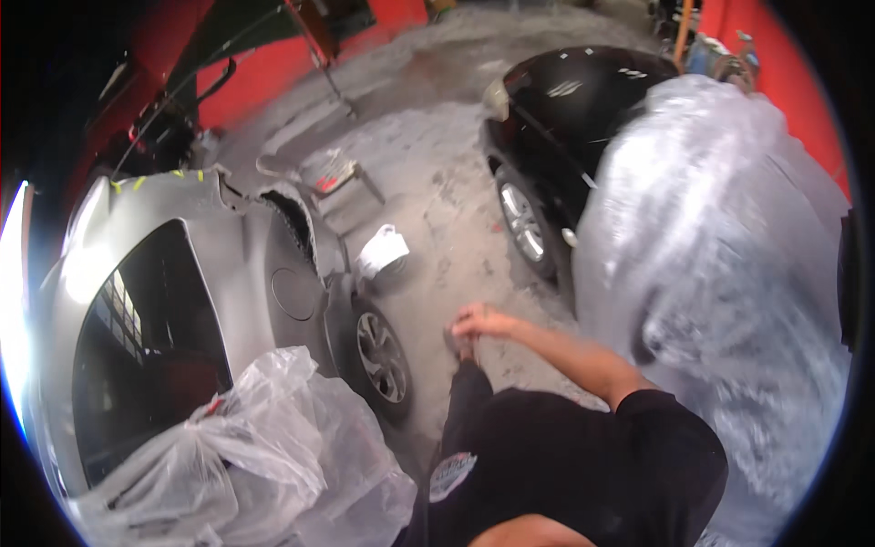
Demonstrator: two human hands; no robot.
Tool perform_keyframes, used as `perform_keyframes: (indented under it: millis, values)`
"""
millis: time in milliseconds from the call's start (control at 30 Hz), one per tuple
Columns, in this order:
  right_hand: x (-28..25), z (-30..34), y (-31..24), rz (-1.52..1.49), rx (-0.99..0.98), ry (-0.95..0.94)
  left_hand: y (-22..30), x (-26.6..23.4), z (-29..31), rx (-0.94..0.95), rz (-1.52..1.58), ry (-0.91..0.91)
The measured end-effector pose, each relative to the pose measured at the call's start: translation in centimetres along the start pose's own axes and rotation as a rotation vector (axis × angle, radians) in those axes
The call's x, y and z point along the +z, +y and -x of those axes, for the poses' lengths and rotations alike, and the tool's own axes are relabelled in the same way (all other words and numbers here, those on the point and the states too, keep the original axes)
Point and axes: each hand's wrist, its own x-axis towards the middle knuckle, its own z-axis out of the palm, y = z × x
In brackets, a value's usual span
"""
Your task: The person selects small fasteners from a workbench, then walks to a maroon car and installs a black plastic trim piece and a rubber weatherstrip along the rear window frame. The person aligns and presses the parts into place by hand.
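Note:
My two hands meet out in front of my body, above the grey floor between two cars. My bare right forearm comes in from the right, and my right hand (483, 321) is closed, its fingers bent at my left hand. A dark sleeve covers my left arm. Little of my left hand (462, 345) shows under the right one, and its fingers are hidden. Whether a small thing is between the hands cannot be made out. Nearest on the left is the wheel (381, 357) of a grey car (251, 251).
Clear plastic sheeting (273, 456) drapes the grey car's near part. Right, a black car (583, 100) stands beside a large plastic-covered form (711, 237). A white crumpled item (383, 251) and a low stand with things on it (342, 182) are on the floor (447, 210).

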Motion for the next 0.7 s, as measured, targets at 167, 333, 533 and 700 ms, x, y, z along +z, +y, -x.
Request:
perform_keyframes:
  millis: [167,333,533,700]
  values:
    - [-8.5,-17.0,-2.9,-0.250,0.108,0.036,6.0,-13.0,-14.9,0.033,-0.052,0.043]
    - [-18.3,-24.7,-12.6,-0.374,0.081,0.126,23.3,-38.3,-30.5,0.134,-0.030,0.593]
    - [-33.2,-34.4,-19.3,-0.583,0.024,0.402,57.6,-71.7,-44.0,0.669,-0.023,0.787]
    - [-47.5,-45.9,-26.2,-0.564,0.114,0.305,72.6,-76.0,-55.5,0.808,0.314,0.882]
